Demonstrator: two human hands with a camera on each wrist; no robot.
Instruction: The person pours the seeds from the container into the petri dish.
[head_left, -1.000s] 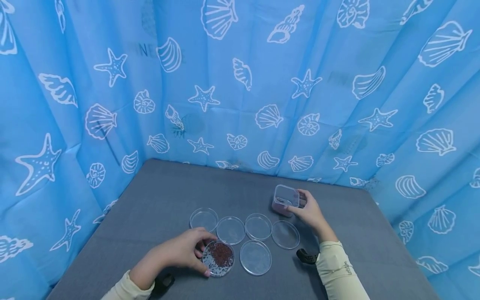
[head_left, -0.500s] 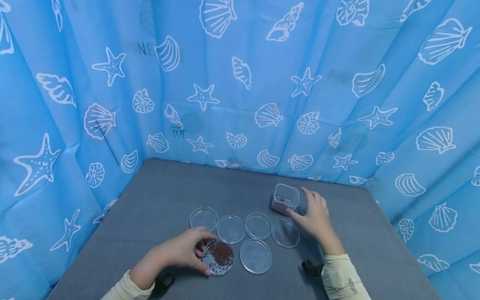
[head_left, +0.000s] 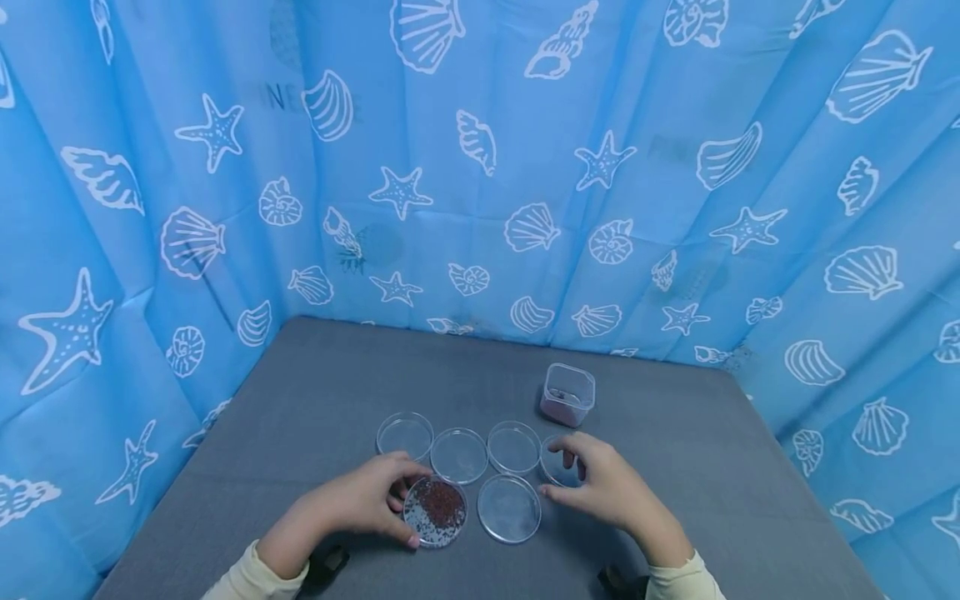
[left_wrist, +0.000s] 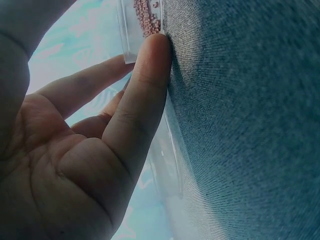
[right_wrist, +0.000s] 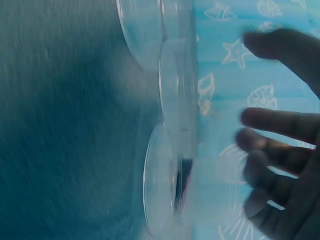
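My left hand grips the clear dish of granules by its edge; probably light, stiff, brittle, best held there. My right hand, fingers loose, holds nothing.

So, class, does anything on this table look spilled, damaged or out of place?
I see no spill or breakage. The only uneven thing is the reddish grains in the dish that the left hand grips: in the head view they bunch toward the upper right, leaving the lower left thinly scattered.
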